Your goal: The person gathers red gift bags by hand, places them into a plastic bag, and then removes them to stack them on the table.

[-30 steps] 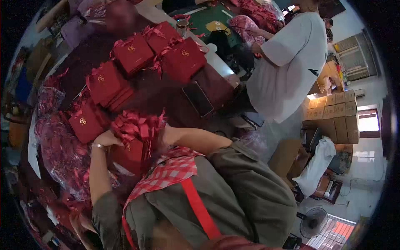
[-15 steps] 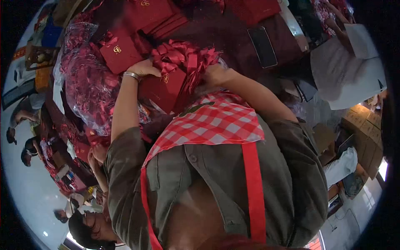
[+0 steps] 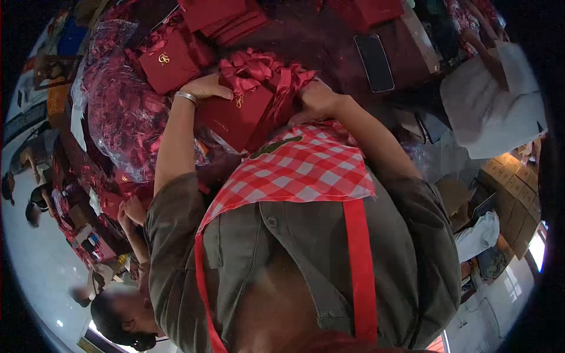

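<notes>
Red bags (image 3: 235,120) with a gold logo and bunched red ribbons (image 3: 259,70) on top are held together close to my checked apron. My left hand (image 3: 209,87) grips their left edge, with the thumb lying on the front face near the logo. At the right side of the ribbons, my right hand (image 3: 318,99) has its fingers curled round the bundle's edge; its fingertips are partly hidden. Another stack of red bags (image 3: 170,62) with the same gold logo lies just beyond my left hand.
A phone (image 3: 374,63) lies on the dark red table to the right. Plastic-wrapped red ribbons (image 3: 120,112) are heaped at the left. More bags (image 3: 220,17) stand at the top. A co-worker in a light shirt (image 3: 488,106) is at the right; another person's hand (image 3: 133,210) shows lower left.
The view has swung down and to the left, so the table's things appear higher and further right. Both hands keep hold of the bundle, which now leans slightly more.
</notes>
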Demonstrator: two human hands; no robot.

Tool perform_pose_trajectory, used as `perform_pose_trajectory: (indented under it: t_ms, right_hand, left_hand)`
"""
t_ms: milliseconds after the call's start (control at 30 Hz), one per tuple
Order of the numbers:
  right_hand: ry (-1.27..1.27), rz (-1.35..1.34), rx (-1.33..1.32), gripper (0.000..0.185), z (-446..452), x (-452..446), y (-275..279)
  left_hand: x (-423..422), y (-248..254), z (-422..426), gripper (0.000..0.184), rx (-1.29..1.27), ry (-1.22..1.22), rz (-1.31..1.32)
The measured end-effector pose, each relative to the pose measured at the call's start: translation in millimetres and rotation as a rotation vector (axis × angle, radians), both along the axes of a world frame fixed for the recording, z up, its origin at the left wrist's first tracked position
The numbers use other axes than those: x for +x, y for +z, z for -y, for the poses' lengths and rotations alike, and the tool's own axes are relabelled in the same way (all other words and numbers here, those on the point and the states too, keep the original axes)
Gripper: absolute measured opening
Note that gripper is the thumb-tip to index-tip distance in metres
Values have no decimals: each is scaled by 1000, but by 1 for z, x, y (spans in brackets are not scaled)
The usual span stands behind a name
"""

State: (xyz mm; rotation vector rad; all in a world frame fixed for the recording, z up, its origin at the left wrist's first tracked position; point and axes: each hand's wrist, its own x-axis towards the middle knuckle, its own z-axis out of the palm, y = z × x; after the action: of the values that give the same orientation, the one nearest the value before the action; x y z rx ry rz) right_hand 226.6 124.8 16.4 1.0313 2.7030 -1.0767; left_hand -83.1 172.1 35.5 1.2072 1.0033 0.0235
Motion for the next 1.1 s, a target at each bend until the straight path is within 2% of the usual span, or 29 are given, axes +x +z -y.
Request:
perform_pose_trajectory:
  t_ms: [67,100,167,233,267,300,333,367,400,467,500,567,600,667,700,733,767,800,833,867,933,967,1000,1033,1067,1100]
  right_hand:
    - [120,184,-7,70,-5,-3,-3]
    - [120,182,-7,70,-4,-1,-5]
    - [-30,-345,151,69,1,5,-15]
    - [-26,-318,144,66,2,4,-34]
    - [-24,-304,138,65,2,6,-43]
    - [-23,-290,133,64,1,6,-48]
    - [24,-404,126,58,0,7,-49]
    - [73,-517,120,52,-1,8,-50]
    - [79,-517,122,52,-1,12,-46]
    - [81,7,-33,39,-1,23,-17]
    - [92,156,-54,24,-9,22,39]
    - [-213,-218,46,23,-13,37,44]
    - [-348,-320,-30,34,-18,34,52]
    - [-553,-562,35,51,-18,13,47]
    - [-511,-509,-73,68,-23,4,44]
    - [-440,-423,-97,76,-24,-9,42]
    - [-370,-337,-120,84,-22,-23,41]
    - [-276,-217,-225,101,-13,-37,59]
    - [-221,-277,-119,108,-3,-46,50]
    - [-195,-271,-118,108,-1,-48,35]
    - [-246,-314,-62,108,1,-47,23]
    - [-264,-270,-265,108,-2,-43,29]
    - [-243,-261,-266,108,-3,-42,33]
    - [-251,-327,-306,107,-4,-42,37]
    - [-261,-393,-346,106,-4,-42,41]
    - [-312,-283,-351,100,-4,-43,48]
  left_hand:
    - [6,11,-1,90,40,-12,26]
    - [11,22,-4,89,17,-82,-95]
    - [13,22,-3,89,-5,-151,-217]
    - [13,11,2,87,222,-111,-25]
    - [14,12,0,87,221,-111,-26]
    - [23,24,-2,89,223,-218,-301]
    - [29,31,-2,92,224,-323,-575]
    - [28,32,2,92,223,-298,-544]
    - [31,37,5,92,225,-292,-544]
    - [38,50,8,93,239,-237,-314]
    - [32,40,13,95,319,-209,-346]
    - [34,43,12,95,267,-187,-333]
    - [34,44,13,95,204,-191,-316]
    - [25,24,16,95,252,-190,-347]
    - [26,23,17,89,271,-181,-331]
    - [28,26,15,84,292,-173,-317]
    - [30,29,18,87,358,-196,-395]
    - [28,26,20,87,366,-173,-399]
    - [26,18,25,88,449,-179,-441]
    - [24,10,30,90,526,-185,-483]
    - [28,25,33,97,433,-134,-448]
    - [28,26,35,99,453,-104,-455]
    - [27,27,41,102,470,-73,-463]
    - [28,24,60,92,864,50,-534]
    - [28,22,73,86,938,294,-489]
    - [35,38,83,79,1009,538,-441]
